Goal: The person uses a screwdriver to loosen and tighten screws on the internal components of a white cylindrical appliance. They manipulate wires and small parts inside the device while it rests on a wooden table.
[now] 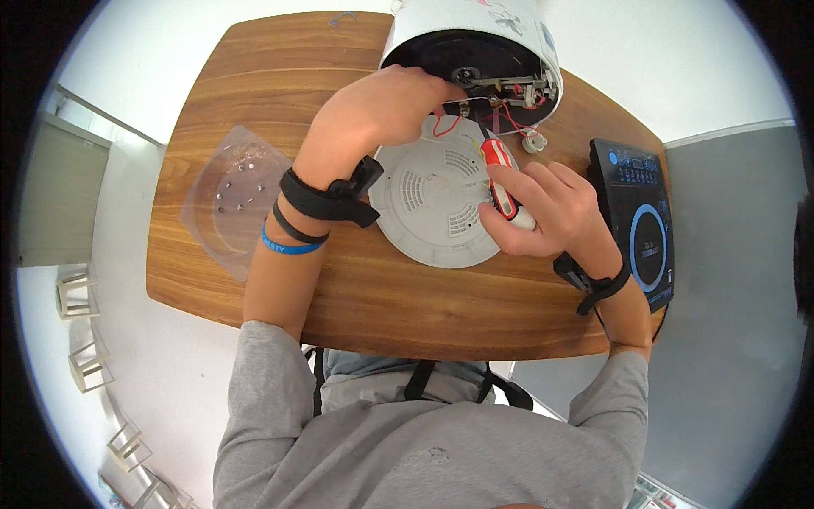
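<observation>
A white cylindrical appliance (471,19) lies on its side, its dark underside exposing red and white wires, terminals and a metal bracket (530,92). My left hand (373,110) is at this opening, fingers curled among the wiring; what they grip is hidden. My right hand (543,208) grips a red-and-white-handled tool (496,153), whose dark tip points up at the wired parts. Beneath both hands lies a round white vented cover (411,242). A small white fitting (534,142) hangs on wires beside the opening.
A clear square tray (229,229) with several small screws sits at left on the wooden table (208,85). A black induction cooker (649,237) lies at right, and a small blue object (342,18) at the back edge. Pale stools (85,365) stand on the floor at left.
</observation>
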`<state>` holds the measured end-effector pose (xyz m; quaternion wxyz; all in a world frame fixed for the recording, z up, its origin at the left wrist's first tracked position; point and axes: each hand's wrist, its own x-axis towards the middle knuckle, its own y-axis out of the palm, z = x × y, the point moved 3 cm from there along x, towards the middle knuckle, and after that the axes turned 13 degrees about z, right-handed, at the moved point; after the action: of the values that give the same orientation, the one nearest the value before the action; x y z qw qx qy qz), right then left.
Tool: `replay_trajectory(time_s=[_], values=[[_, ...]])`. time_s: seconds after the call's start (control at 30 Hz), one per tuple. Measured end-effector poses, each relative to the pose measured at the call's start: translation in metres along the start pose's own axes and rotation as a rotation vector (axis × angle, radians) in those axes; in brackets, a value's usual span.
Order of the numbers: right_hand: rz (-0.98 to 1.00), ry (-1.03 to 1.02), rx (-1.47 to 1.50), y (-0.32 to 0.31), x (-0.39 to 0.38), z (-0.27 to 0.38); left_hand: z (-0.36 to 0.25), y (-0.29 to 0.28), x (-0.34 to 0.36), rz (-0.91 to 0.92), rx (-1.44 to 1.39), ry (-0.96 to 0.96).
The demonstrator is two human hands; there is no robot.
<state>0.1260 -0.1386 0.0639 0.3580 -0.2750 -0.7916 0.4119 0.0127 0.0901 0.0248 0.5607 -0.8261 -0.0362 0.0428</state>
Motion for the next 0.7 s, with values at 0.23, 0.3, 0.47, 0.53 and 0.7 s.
replay_trajectory(time_s=[0.23,0.3,0.47,0.53,0.7], values=[[0.003,-0.033,-0.026,0.004,-0.004,0.004,-0.020,0.001,0.002,-0.103,0.067,-0.031],[-0.013,-0.027,-0.020,0.005,-0.003,0.004,-0.013,0.008,0.006,-0.144,0.127,0.018],[-0.009,-0.037,-0.004,0.003,-0.006,0.003,-0.012,0.015,0.014,-0.176,0.177,0.047],[-0.013,-0.030,0.006,0.004,-0.007,0.003,-0.018,0.013,0.017,-0.102,0.201,0.000],[-0.032,-0.036,-0.004,0.007,-0.008,0.004,-0.018,0.015,0.018,-0.128,0.222,0.003]])
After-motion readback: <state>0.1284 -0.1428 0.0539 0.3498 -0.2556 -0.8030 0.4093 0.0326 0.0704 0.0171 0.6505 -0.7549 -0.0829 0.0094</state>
